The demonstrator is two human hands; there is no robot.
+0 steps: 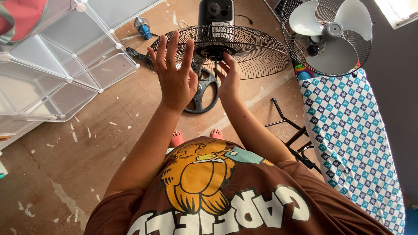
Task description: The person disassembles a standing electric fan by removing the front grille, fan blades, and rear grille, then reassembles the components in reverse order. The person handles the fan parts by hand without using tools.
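Paint-flecked brown floor (122, 130) below. Rear fan guard (244, 48) stands centre on its stand; right hand (228, 76) pinches the motor shaft (215, 61) at the guard's hub, left hand (174, 74) spread free beside it. Second fan (328, 32) right of the guard, on an ironing board (352, 130).

Head view. Both forearms bare, extending from 6 o'clock toward 12 o'clock, converging slightly. Left hand (175, 74) raised, back of hand toward camera, fingers spread wide and pointing to 12 o'clock, thumb out toward 3 o'clock; it grips nothing. Right hand (228, 76) sits just beside it at 3 o'clock, slightly lower, fingers curled forward and partly hidden; whether they pinch anything cannot be told. Right wrist straight, elbow bent near the torso. Toes visible at 6 o'clock between the forearms.
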